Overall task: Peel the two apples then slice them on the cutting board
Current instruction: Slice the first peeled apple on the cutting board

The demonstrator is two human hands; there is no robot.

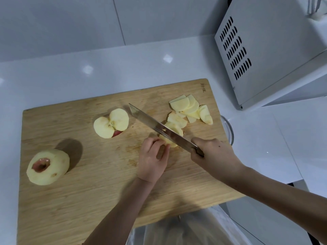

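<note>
Gripping the knife (152, 123), the right hand (212, 154) lays its blade across an apple piece (171, 144) which the left hand (153, 160) pinches with curled fingers mid-board (88, 191); slices (187, 107) at 2 o'clock, peeled apple (47, 167) at 8.

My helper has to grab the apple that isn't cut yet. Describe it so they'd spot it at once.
Start at the wooden cutting board and go to its left edge. There sits the whole peeled apple. Unlike the cut pieces mid-board and the thin slices at the far right, it is round and uncut, with red skin ringing its hollow.
</note>
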